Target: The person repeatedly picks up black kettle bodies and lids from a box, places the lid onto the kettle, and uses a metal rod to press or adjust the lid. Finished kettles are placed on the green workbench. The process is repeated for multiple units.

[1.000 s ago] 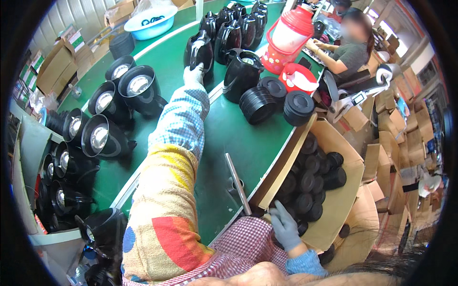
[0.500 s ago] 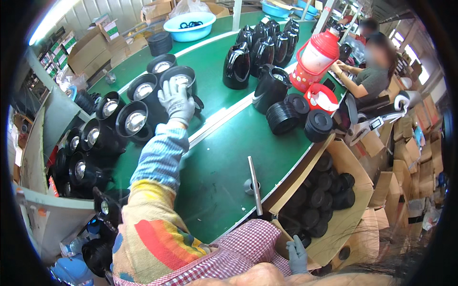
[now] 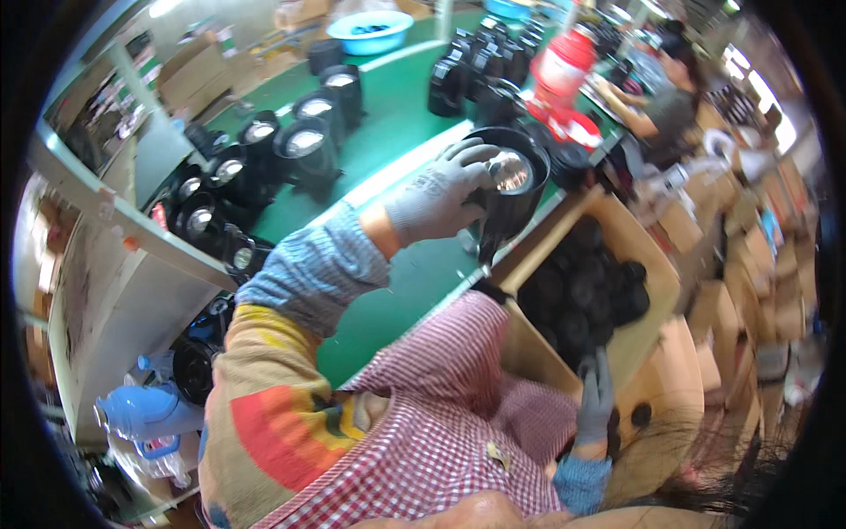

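Black lamp housing [image 3: 509, 181] sits gripped at its rim in my gloved left hand [image 3: 436, 196] above the green table [image 3: 388, 132]; I keep it level while my right hand [image 3: 596, 398], fingers loosely extended, reaches into the cardboard box [image 3: 656, 273].

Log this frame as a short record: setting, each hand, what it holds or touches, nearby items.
setting: green work table beside an open cardboard box
left hand: grey glove, closed grip on a black lamp housing with shiny reflector, lifted over the table edge
right hand: grey glove, down in the box by black round caps
nearby: rows of black lamps, red container, blue basin
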`<state>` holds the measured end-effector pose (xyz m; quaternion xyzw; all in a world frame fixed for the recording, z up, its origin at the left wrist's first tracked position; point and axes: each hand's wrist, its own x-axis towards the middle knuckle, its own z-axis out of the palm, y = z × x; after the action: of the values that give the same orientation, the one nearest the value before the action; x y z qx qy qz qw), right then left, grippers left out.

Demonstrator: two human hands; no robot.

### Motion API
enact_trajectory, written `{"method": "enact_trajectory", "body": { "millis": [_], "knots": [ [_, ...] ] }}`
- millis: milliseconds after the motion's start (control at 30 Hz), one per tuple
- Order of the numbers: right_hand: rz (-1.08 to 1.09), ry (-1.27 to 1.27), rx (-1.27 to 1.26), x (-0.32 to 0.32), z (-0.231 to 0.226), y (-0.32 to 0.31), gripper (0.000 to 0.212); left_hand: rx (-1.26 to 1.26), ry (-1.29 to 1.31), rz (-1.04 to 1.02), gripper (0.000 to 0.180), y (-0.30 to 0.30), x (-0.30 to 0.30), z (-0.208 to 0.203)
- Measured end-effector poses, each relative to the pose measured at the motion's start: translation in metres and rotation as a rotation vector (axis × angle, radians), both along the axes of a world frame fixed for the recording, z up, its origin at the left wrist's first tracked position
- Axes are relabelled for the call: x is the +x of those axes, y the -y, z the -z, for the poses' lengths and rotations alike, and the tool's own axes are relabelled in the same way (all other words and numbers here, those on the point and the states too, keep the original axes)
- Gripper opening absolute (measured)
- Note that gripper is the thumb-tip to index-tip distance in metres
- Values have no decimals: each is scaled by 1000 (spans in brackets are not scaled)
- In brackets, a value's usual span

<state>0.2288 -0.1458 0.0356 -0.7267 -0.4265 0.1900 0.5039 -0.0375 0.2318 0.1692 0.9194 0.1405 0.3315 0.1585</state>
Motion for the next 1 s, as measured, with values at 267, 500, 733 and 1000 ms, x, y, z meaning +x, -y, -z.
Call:
{"method": "enact_trajectory", "body": {
  "millis": [267, 500, 733, 1000],
  "knots": [
    [-165, -79, 215, -33, -47, 1, 54, -478, -276, 652, 29, 130, 26, 54],
    [-184, -3, -1, -101, 65, 58, 54, -802, -515, 753, 26, 184, 9, 163],
    [-228, 254, -29, -46, 7, 49, 41, -795, -435, 837, 29, 199, 27, 168],
    [-599, 555, -121, -12, 39, 19, 52, -585, -177, 656, 54, 87, 90, 168]
  ]
}}
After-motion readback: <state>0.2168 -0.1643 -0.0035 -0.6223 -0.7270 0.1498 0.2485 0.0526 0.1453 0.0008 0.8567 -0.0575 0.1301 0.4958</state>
